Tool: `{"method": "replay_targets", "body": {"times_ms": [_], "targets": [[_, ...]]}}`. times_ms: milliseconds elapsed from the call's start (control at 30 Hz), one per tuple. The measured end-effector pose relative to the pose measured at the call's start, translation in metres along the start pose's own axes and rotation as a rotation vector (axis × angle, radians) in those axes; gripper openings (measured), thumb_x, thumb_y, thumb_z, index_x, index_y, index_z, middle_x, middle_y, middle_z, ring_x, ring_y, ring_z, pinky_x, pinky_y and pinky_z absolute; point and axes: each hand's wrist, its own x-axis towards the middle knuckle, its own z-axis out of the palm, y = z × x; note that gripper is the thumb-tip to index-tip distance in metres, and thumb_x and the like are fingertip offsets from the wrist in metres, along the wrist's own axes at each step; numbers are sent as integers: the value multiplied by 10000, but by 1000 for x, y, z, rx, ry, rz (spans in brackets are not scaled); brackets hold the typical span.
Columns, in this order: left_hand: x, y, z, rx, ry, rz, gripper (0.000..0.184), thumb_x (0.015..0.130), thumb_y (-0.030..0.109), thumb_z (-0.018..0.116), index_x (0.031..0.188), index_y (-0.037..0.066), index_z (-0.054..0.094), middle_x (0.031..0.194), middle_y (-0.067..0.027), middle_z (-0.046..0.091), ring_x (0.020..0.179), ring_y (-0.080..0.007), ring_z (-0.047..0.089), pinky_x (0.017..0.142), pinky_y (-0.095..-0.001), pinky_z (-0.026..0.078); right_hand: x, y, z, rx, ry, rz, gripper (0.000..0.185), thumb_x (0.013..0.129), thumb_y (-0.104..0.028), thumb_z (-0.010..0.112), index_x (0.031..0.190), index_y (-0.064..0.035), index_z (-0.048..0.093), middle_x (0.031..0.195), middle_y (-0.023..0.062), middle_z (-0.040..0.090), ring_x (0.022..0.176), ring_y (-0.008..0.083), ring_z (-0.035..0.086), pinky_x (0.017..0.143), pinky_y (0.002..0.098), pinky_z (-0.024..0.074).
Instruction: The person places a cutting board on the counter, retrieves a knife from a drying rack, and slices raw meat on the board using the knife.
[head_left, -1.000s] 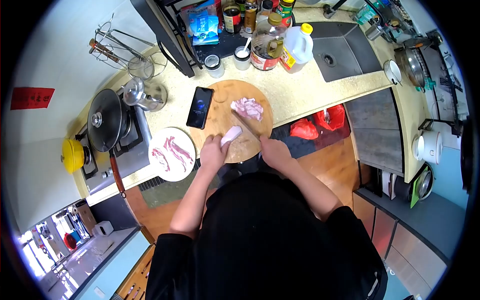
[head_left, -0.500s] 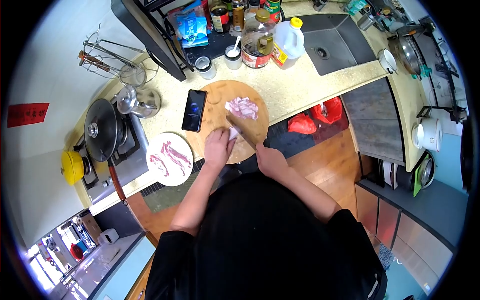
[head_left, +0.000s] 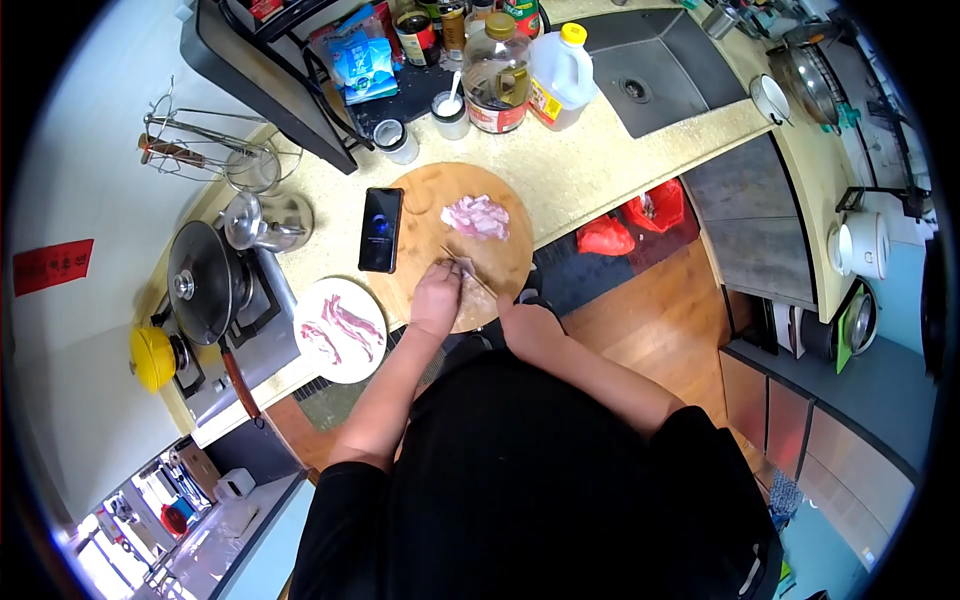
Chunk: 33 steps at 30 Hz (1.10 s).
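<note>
On the round wooden cutting board (head_left: pixel 420 215), my left hand (head_left: pixel 437 297) is closed with curled fingertips on a small piece of meat (head_left: pixel 465 264), which the fingers partly hide. My right hand (head_left: pixel 530 328) grips a knife (head_left: pixel 472 275) by its handle at the board's near right edge. The blade is seen almost edge-on and lies against the meat beside my left fingertips. A pile of sliced pale pink meat (head_left: pixel 475 217) rests farther up the board. Left of the board stands a white plate (head_left: pixel 340 372) with several strips of streaky meat (head_left: pixel 350 325).
A phone (head_left: pixel 381 230) lies over the board's left edge. Behind are two small jars, a large glass jar (head_left: pixel 497 80) and a white jug (head_left: pixel 562 80). A lidded wok (head_left: pixel 203 290) sits on the stove at left; the sink (head_left: pixel 660 75) is at upper right.
The knife blade has turned from showing its broad side to nearly edge-on. My right hand has shifted slightly left and down. The whole view has tilted a little.
</note>
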Motion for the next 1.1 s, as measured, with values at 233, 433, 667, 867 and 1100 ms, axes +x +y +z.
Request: {"method": "replay_targets", "body": {"times_ms": [233, 433, 667, 867, 1100], "targets": [[0, -7, 8, -32, 42, 11, 267, 770, 2, 688, 1035, -25, 706, 1041, -170, 703, 976, -338, 665, 865, -387, 566, 40, -13, 4, 55, 88, -25, 174, 966, -107, 443, 1059, 24, 512, 788, 247, 709, 711, 406, 725, 603, 527, 567], [4, -8, 0, -59, 44, -71, 179, 785, 20, 699, 963, 0, 706, 990, -166, 709, 903, -345, 667, 825, -395, 561, 52, -21, -1, 104, 135, -26, 180, 985, -124, 438, 1068, 19, 510, 809, 254, 714, 729, 424, 725, 637, 548, 568], [3, -5, -2, -121, 30, -97, 147, 835, 46, 711, 972, -7, 708, 995, -164, 717, 950, -340, 668, 856, -400, 550, 51, -18, 8, 100, 73, 51, 194, 962, -106, 458, 1084, 38, 502, 800, 279, 696, 747, 449, 711, 662, 555, 556], [4, 7, -22, -252, 133, -188, 193, 834, 73, 743, 1006, -4, 700, 992, -176, 706, 959, -368, 657, 863, -433, 543, 45, 8, -3, 101, 131, 5, 159, 953, -94, 462, 1062, 13, 506, 852, 255, 711, 787, 425, 719, 671, 531, 558], [-2, -6, -24, -194, 53, -20, 174, 829, 60, 740, 981, -12, 697, 1003, -175, 701, 955, -365, 661, 864, -423, 549, 24, -9, -9, 65, 93, -53, 137, 938, -90, 479, 1030, 8, 508, 776, 239, 702, 734, 419, 718, 647, 530, 562]]}}
